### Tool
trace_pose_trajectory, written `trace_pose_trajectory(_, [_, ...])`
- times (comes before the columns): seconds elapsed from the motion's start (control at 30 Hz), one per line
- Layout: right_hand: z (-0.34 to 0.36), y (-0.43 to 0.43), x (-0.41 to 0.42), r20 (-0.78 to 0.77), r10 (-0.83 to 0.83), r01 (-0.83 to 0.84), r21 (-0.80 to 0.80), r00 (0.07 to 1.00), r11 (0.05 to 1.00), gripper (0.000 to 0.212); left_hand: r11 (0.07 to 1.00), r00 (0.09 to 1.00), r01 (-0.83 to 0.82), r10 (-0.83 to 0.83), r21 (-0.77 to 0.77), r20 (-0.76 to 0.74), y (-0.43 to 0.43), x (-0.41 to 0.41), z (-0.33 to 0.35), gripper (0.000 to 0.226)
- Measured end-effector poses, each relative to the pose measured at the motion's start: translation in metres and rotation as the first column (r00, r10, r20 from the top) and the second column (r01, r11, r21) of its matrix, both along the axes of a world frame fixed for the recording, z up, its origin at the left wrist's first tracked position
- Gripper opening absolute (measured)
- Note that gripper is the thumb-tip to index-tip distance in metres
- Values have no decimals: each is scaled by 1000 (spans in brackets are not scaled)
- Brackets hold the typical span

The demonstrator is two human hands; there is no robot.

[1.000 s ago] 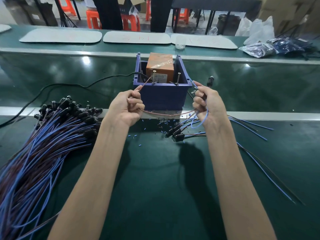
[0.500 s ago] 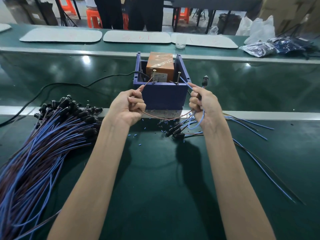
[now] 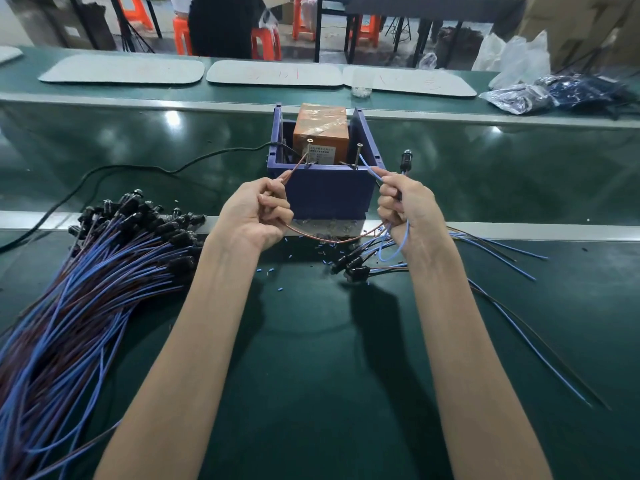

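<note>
- Here, the left hand [image 3: 254, 216] has its fingers [image 3: 277, 204] curled round the brown wire [image 3: 325, 240], pinching it close to its end.
- That brown end slants up to the left metal post [image 3: 308, 152] on the front rim of the blue box [image 3: 329, 192]; whether it touches the post is hard to tell.
- The right hand [image 3: 405, 206] grips the blue wire [image 3: 394, 247] in curled fingers, with its free end pointing at the right metal post [image 3: 358, 154].
- A black connector [image 3: 405, 161] stands upright just above the right hand.
- Between the two hands the brown wire sags in a shallow arc in front of the box, while the blue wire loops below the right hand.
- An orange block [image 3: 320, 133] sits inside the box.
- A thick bundle of blue and brown wires [image 3: 86, 306] with black connectors lies on the desk [image 3: 311, 358] to the left.
- A few loose wires [image 3: 502, 261] lie to the right.
- Small blue bits of insulation [image 3: 270, 270] are scattered near the box.
</note>
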State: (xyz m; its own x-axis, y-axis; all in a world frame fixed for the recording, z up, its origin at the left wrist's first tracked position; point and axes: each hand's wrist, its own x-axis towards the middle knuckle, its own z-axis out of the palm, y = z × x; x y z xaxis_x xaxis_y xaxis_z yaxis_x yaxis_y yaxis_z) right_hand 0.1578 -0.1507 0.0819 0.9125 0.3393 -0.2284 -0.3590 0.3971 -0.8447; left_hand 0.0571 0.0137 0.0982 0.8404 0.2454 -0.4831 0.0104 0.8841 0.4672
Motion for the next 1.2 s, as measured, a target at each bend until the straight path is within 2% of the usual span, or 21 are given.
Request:
trace_pose_trajectory(0.83, [6, -5, -5, 48, 43, -41, -55, 998, 998, 27, 1000, 1000, 21, -21, 10, -4, -4, -3, 1, 22])
trace_pose_trajectory(0.9, [6, -6, -4, 62, 45, -38, -97, 997, 995, 27, 997, 1000, 30, -30, 73, -2, -4, -3, 1, 23])
trace_pose_trajectory(0.97, [8, -7, -3, 100, 63, -40, -219, 993, 975, 24, 968, 998, 65, -64, 244, -12, -5, -3, 0, 21])
trace_pose_trajectory(1.0, [9, -8, -3, 127, 81, -39, -305, 989, 952, 24, 922, 995, 99, -92, 374, -36, -5, -2, 0, 20])
trace_pose_trajectory(1.03, [11, -9, -2, 155, 105, -36, -393, 982, 919, 28, 835, 989, 150, -123, 529, -86, -5, -2, 0, 21])
trace_pose_trajectory(1.07, [12, -11, -2, 185, 132, -28, -479, 974, 878, 33, 696, 977, 213, -144, 685, -157, -4, -2, 0, 25])
trace_pose_trajectory(1.1, [14, -14, -2, 224, 165, -6, -575, 960, 818, 38, 519, 960, 282, -153, 807, -237, -3, -3, -1, 30])
trace_pose_trajectory(1.17, [17, -21, -1, 325, 241, 116, -781, 914, 614, 38, 161, 904, 417, -177, 894, -390, 3, -6, -5, 32])
trace_pose_trajectory(1.2, [19, -26, 0, 369, 263, 199, -840, 891, 504, 36, 32, 866, 481, -176, 876, -469, 6, -8, -7, 31])
